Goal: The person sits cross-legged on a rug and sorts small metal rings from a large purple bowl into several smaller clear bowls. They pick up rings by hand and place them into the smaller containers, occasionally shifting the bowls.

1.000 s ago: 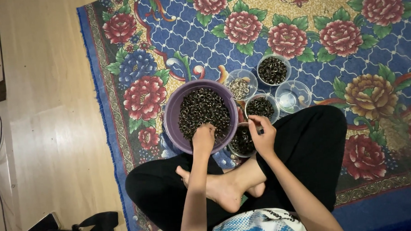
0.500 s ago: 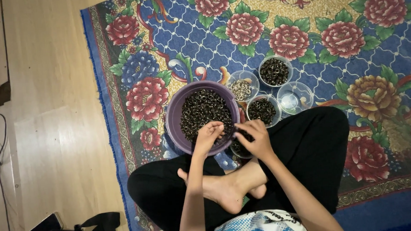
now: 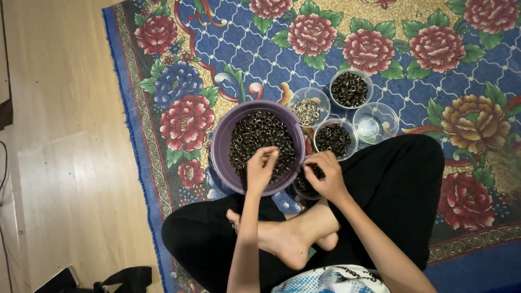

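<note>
L hand (image 3: 262, 165): over near rim of purple bowl (image 3: 221, 143), fingers curled down into the pile of small dark metal rings (image 3: 259, 135); looks pinched on a few, but grip can't be told for sure.
R hand (image 3: 326, 174): just right of L hand, fingertips bunched over a small clear cup (image 3: 301, 188) that sits mostly hidden under it, w/ dark rings inside.
Hands, relation: close together, nearly touching, not joined.
Change vs 1 s ago: R hand was further right, up by the cup row; now it sits lower and closer in, at the cup by the bowl's edge. L hand has barely moved, same spot at the bowl rim.
Meaning: judged, sorting goes on, rings passing from bowl to near cup; bowl is still heaped, so plenty left.
Beyond hands: four more clear cups past the fingers, one w/ paler rings (image 3: 308, 110), two w/ dark rings (image 3: 350, 89) (image 3: 333, 139), one empty cup (image 3: 376, 123).
Under wrists: person's crossed legs in black, bare foot (image 3: 287, 238).
Ground: floral rug (image 3: 395, 49), blue w/ red roses; wood floor (image 3: 65, 170) far left of L arm.
</note>
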